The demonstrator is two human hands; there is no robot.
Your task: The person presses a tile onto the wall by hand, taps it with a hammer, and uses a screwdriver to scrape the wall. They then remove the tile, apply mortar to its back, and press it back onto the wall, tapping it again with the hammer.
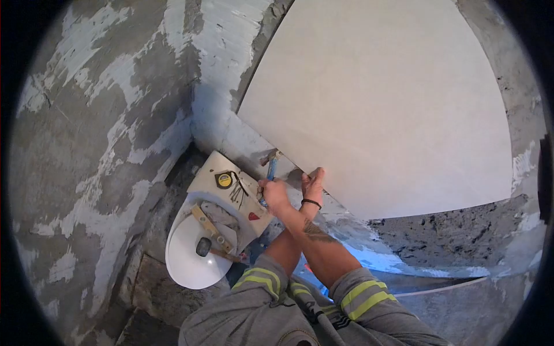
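Note:
My right hand [273, 195] is shut on the blue handle of a hammer [270, 163], whose head is up against the lower left edge of a large pale tile [381, 98] on the wall. My left hand [314, 181], with a dark band at the wrist, presses its fingers on that same tile edge just right of the hammer. My forearms appear to cross below the hands. A tattoo shows on the forearm in front.
Rough grey plastered walls meet in a corner at the left. Below my hands stands a white toilet bowl [187, 254], topped by a board [210, 173] that carries a yellow tape measure [224, 180]. A black-headed mallet [204, 247] and a wooden bar lie on the bowl.

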